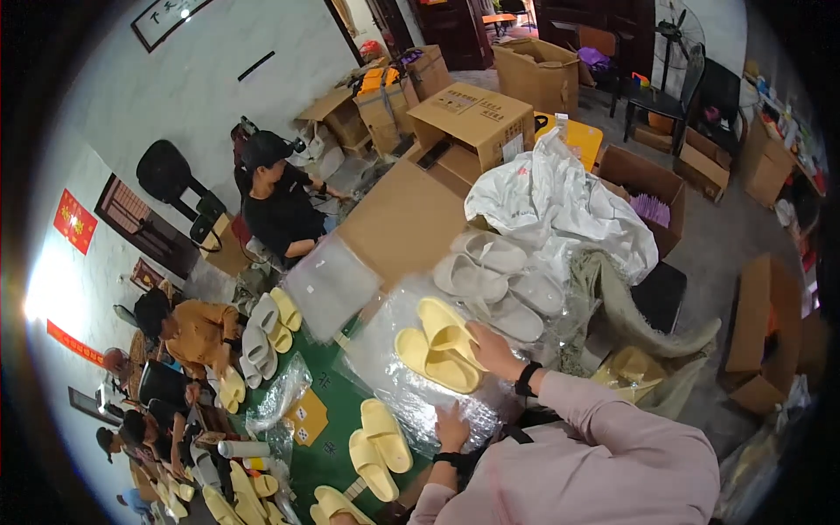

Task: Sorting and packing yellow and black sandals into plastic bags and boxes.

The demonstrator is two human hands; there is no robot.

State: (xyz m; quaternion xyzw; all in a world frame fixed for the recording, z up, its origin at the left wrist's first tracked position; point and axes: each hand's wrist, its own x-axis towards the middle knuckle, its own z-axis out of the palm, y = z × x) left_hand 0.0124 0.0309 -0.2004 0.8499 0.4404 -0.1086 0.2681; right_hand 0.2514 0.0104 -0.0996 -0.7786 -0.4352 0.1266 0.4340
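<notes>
Grey slippers (494, 271) and a white sack (560, 197) crowd behind my work; 2 more yellow slippers (376, 446) lie on the green desk (328, 407). The yellow slipper pair (437, 346) sits on a clear plastic bag (411, 394), its long axis running up-left. My right hand (494, 350) rests on its heel end, fingers pressed together. My left hand (452, 429) flattens the bag, fingers spread.

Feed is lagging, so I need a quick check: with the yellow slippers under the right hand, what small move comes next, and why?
Probably slide the yellow slippers further onto the clear plastic bags. The right hand rests on the stacked pair, which lies on the plastic, while the left hand presses the near edge of the plastic flat. I cannot tell whether a bag mouth is open.
</notes>
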